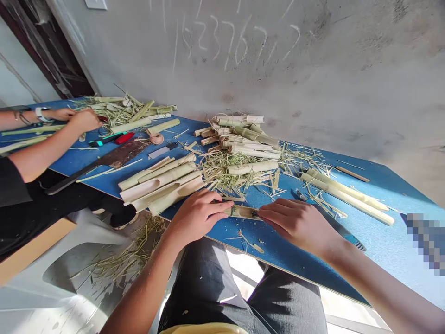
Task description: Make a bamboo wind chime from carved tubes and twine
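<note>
From the head camera, both my forearms reach in from the lower edge and meet over the near edge of the blue desk (382,241). My left hand (198,215) lies knuckles up, its grip curled and clamped on one end of a short bamboo piece (243,212), which lies flat on the desk between my hands. My right hand (295,222) is flatter, with the fingers together and their tips touching the piece's other end. The thumb is hidden, so I cannot tell whether that grip pinches or only presses.

I count one short piece in hand and roughly six split lengths in the stack (163,183) just left of it. A second heap (243,137) lies by the wall, with loose shavings (222,171) in between. One big knife (114,157) lies at the left. Two long sticks (347,192) lie to the right.

A co-worker's two hands (83,120) work at the far left. A dark tool (347,234) is mostly hidden under my right wrist.
</note>
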Available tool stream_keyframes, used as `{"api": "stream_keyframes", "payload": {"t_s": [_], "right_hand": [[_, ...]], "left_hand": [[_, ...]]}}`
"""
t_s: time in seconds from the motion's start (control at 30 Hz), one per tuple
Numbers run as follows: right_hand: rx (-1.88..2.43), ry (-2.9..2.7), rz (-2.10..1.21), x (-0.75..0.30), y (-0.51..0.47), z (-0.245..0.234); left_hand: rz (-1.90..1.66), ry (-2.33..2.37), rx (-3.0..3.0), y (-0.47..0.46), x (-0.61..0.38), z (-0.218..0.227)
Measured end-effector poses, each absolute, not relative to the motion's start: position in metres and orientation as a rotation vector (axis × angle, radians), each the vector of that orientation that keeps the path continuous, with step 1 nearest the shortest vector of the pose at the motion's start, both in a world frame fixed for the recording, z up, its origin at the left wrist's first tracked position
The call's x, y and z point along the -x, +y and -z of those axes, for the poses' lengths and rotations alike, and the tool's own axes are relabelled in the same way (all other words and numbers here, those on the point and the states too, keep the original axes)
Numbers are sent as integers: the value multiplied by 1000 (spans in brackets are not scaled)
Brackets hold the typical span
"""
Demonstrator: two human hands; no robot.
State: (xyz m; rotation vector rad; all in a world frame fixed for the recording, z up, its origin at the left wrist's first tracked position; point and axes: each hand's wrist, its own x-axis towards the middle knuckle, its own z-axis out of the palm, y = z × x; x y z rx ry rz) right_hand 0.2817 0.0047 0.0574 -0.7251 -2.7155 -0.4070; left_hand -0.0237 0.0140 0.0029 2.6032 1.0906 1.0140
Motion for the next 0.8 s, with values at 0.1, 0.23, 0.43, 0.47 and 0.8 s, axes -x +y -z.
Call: {"api": "stream_keyframes", "payload": {"t_s": [0.1,0.23,0.43,0.47,0.8], "right_hand": [[721,-2732,394,-284,5,-58],[746,-2749,397,-287,5,-60],[732,-2731,425,-288,4,-60],[732,-2729,434,-287,4,-60],[731,-2702,287,-284,12,-55]], "left_hand": [[-1016,1096,-2604,13,23,-3],[-1012,1088,-2605,13,24,-3],[-1001,1100,-2610,13,24,-2],[-1000,1106,-2609,13,24,-2],[-979,1119,-2614,13,24,-3]]}}
